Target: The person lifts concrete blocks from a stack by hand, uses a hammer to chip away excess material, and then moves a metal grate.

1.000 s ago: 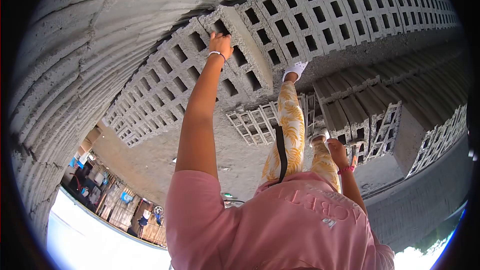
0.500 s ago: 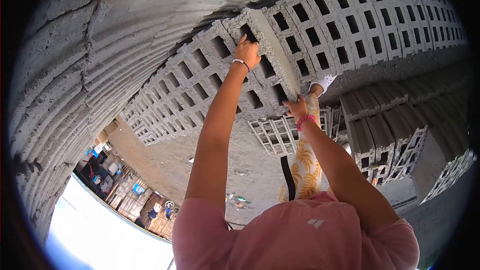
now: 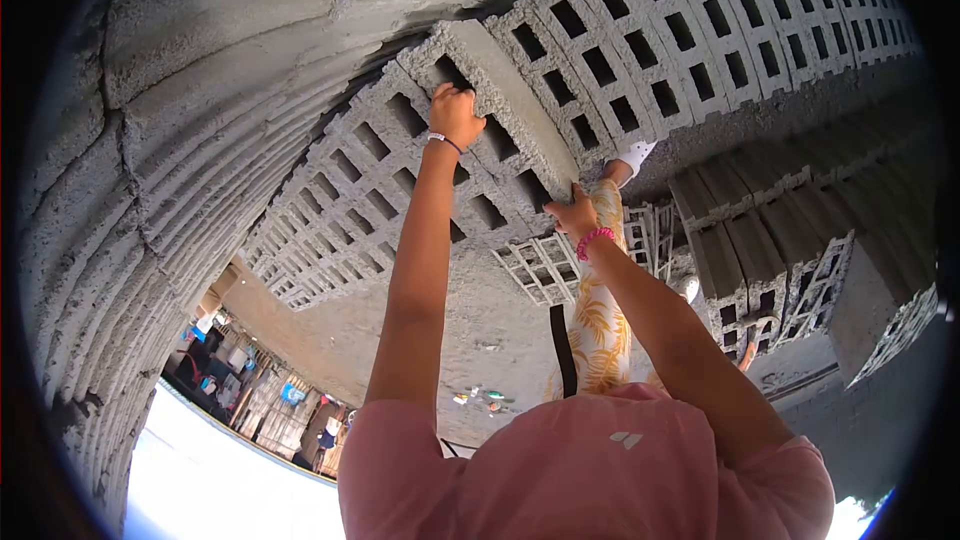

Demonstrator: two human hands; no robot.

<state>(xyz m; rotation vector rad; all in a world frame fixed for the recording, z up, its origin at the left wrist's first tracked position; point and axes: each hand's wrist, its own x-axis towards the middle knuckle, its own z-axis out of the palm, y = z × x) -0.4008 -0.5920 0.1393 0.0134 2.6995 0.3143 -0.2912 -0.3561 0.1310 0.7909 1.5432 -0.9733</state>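
A grey hollow concrete block (image 3: pixel 517 105) stands at the end of a row of like blocks, with its row of square holes facing me. My left hand (image 3: pixel 457 118) is closed on its upper part, fingers hooked into the top hole and hidden there. At the lower end, my right hand (image 3: pixel 575 215) grips the block's bottom corner, its thumb toward the lowest hole. Close against the block on the left runs a stacked row of hollow blocks (image 3: pixel 345 190). Another stacked row (image 3: pixel 690 60) extends to the right, behind the block's smooth side.
Below the right hand more hollow blocks (image 3: pixel 540 270) lie on the ground. Darker blocks (image 3: pixel 740 260) are piled at the right. My foot in a white clog (image 3: pixel 637 157) is beside the right-hand row. Wooden shacks (image 3: pixel 280 405) stand in the distance.
The view has shifted, so both hands and the block appear farther left. More of the block's smooth side shows beside the right-hand row. Both hands keep their grip.
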